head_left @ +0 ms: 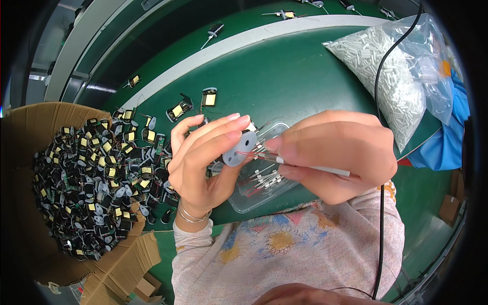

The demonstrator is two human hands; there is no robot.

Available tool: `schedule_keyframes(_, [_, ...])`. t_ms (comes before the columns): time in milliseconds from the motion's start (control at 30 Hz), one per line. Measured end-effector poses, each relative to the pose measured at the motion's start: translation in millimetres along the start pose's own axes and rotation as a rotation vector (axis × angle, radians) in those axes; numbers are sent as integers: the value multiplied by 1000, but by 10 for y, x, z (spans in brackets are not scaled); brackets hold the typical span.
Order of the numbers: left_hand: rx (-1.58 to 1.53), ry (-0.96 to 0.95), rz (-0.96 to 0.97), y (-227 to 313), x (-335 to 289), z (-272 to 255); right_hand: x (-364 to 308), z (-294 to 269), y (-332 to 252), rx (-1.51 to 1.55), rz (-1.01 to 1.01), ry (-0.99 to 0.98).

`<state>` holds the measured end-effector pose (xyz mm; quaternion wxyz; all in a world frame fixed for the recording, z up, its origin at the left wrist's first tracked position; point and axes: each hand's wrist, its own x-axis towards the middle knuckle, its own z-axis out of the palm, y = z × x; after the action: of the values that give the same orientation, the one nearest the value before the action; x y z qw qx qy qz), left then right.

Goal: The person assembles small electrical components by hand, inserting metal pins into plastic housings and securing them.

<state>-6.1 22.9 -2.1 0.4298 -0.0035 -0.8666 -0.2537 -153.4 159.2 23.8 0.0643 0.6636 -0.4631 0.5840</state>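
My left hand (201, 157) is closed around a small motor-like assembly, whose grey oval end plate (241, 149) with several holes faces to the right. Thin red wires stick out from the plate toward my other hand. Pinched in my right hand (340, 152) is a slim white stick-like tool (328, 170); its tip is close to the wires, and I cannot make out whether it touches them. Beneath both hands sits a clear plastic tray (244, 208) with several small white-bodied parts with wire leads (267, 179). My hands partly cover the tray.
At left, a cardboard box (56, 109) holds a heap of similar black assemblies (81, 188), which spill onto the green table (274, 56). A clear bag of white tubes (381, 66) lies back right. A black cable (378, 91) hangs down the right side. More assemblies lie beyond the pale strip (223, 43).
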Motion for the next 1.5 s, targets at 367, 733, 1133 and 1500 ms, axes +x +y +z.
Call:
schedule_keyframes(367, [23, -35, 13, 19, 1, -38, -94, 89, 98, -14, -110, 11])
schedule_keyframes(733, [-499, 84, -165, -9, -66, -2, 15, 87, 81, -18, 116, 0])
schedule_keyframes(1133, [-302, 138, -159, 91, -138, 81, -1, 108, 167, -131, 2, -78])
schedule_keyframes(1500, [-494, 209, -334, 57, -101, 92, -66, 314, 336, -131, -108, 40])
